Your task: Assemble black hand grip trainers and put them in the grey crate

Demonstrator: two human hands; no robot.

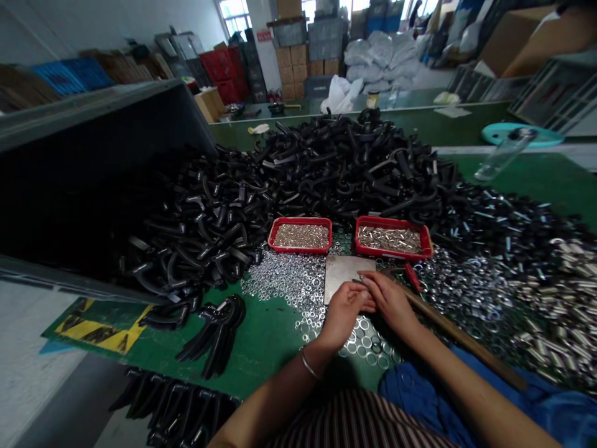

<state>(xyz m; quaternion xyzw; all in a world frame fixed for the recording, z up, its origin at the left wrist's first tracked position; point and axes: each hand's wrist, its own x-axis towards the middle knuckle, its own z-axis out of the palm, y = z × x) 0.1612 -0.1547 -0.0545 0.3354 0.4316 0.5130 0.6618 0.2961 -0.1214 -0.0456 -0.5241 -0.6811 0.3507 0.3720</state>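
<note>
1. Large dark bin (93, 124), far L, long wall angled back twd rear of room; black U-shaped parts (280, 180) heaped against it & across rear of green table (261, 339).
2. Yellow/black hazard tape (97, 330), on table's near-L corner. Small bunch of the black parts lies just R of it, long axes pointing roughly twd the person.
3. Red tray, L (300, 235): small silver parts, filled flat. Red tray, R (394, 238): longer silver parts, lying roughly side by side.
4. Loose steel washers (284, 280), spread on table below L tray and around hands.
5. Left hand (342, 314), bangle (308, 364) on wrist: fingers point up & R, over washers at lower edge of steel plate (347, 277), plate lying flat, skewed.
6. Right hand (389, 302): fingers point up & L. Hands together, fingertips meeting at plate's edge; any item between them too small to tell, clamp cannot tell.
7. Wood-handled tool (461, 333): long axis diagonal, head end just beside right hand, butt end lower R; red part (413, 277) at head end.
8. Metal sleeves (559, 311), heaped far R.
</note>
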